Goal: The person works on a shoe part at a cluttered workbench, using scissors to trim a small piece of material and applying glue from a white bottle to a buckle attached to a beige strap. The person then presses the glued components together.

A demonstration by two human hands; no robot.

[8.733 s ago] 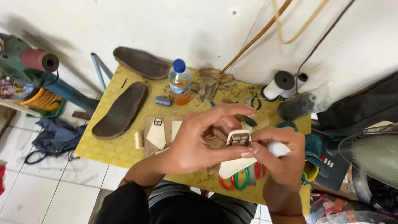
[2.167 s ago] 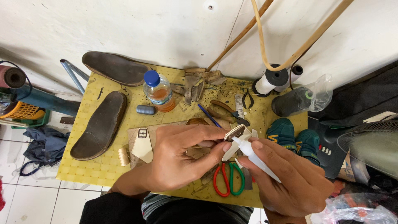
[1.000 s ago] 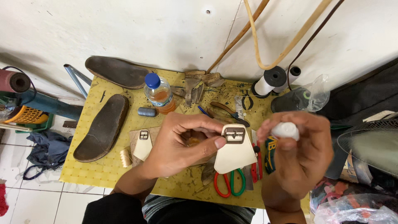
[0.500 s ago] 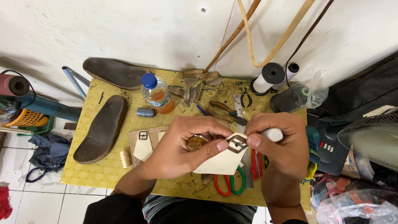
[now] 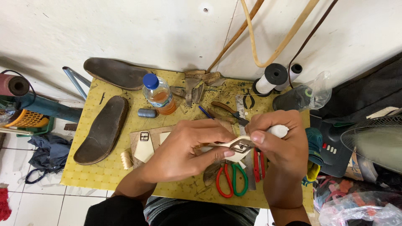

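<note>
We've got the cream strap piece (image 5: 228,147) with its metal buckle (image 5: 240,146) pinched in our left hand (image 5: 184,152), fingers closed around it, held above the yellow table (image 5: 109,169). Our right hand (image 5: 281,144) is wrapped tight on a white tube (image 5: 278,131), thumb pressing at the buckle. Judgement: keep the left pinch close to the buckle so the strap stays flat, and steady the right thumb against it so the tube tip lands only at the buckle edge. Go light on squeeze; excess would smear the cream face. Red and green scissors (image 5: 231,184) lie right below, a second strap piece (image 5: 144,148) further left.
</note>
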